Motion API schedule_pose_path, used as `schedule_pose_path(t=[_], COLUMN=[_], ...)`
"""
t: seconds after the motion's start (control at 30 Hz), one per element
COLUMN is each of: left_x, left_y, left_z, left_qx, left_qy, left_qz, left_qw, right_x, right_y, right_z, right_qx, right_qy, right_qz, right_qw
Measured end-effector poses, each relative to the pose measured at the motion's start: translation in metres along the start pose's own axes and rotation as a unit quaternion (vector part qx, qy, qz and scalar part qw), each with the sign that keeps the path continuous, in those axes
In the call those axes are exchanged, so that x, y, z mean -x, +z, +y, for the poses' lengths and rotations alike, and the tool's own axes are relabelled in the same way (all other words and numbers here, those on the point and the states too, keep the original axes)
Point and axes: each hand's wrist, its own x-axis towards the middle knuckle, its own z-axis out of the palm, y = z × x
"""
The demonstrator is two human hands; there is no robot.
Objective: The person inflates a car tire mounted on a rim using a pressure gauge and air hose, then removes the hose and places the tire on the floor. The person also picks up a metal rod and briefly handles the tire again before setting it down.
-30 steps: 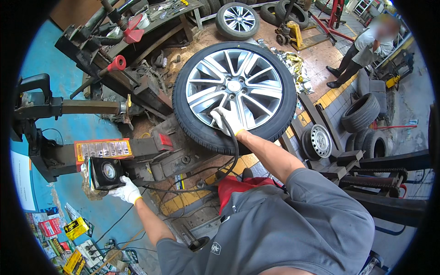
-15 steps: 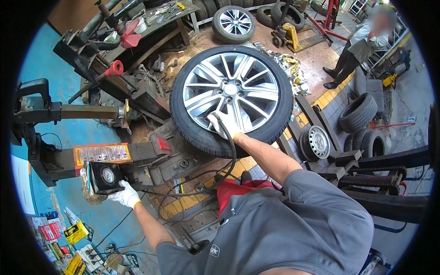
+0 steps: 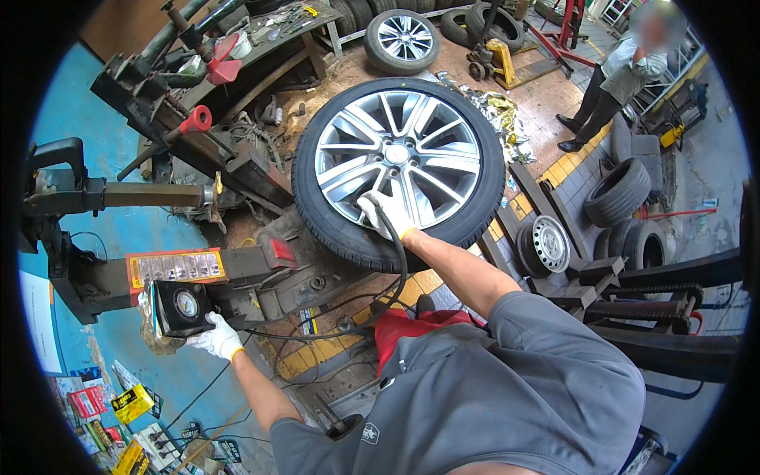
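A large tyre (image 3: 483, 198) on a silver multi-spoke alloy wheel (image 3: 348, 174) lies flat on the tyre-changing machine in front of me. My right hand (image 3: 388, 215), in a white glove, is closed round the end of a black air hose (image 3: 404, 265) at the rim's near side; the hose tip is hidden under my fingers. From there the hose curves down and off to the left. At the lower left my gloved left hand (image 3: 215, 339) grips the lower corner of a black box-shaped pressure gauge (image 3: 190, 309) with a round white dial. Its thumb rests on the front, other fingers partly hidden.
Left of the wheel stands the machine's arm (image 3: 150, 194) with a red-knobbed lever (image 3: 198, 119). A steel rim (image 3: 546, 245) and loose tyres (image 3: 617, 194) lie at right. Another wheel (image 3: 404, 41) is behind. A person (image 3: 613, 87) stands at far right. Packaged goods (image 3: 131, 404) fill the lower left.
Both my hands stay in place on the hose and the gauge. The person at the far right has shifted their arms slightly.
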Motion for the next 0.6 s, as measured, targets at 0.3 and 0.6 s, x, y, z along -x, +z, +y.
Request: schedule_pose_path(t=[0.3, 0.6], left_x=[0.002, 0.007], left_y=[0.001, -0.003], left_z=[0.002, 0.012], left_qx=[0.015, 0.007], left_qy=[-0.010, -0.012], left_qz=[-0.009, -0.013], left_qw=[1.000, 1.000], right_x=[0.001, 0.001], right_y=[-0.005, 0.000], right_z=[-0.007, 0.006], right_qx=[-0.013, -0.003], right_qy=[0.023, 0.011], right_qz=[-0.015, -0.001], right_qw=[1.000, 1.000])
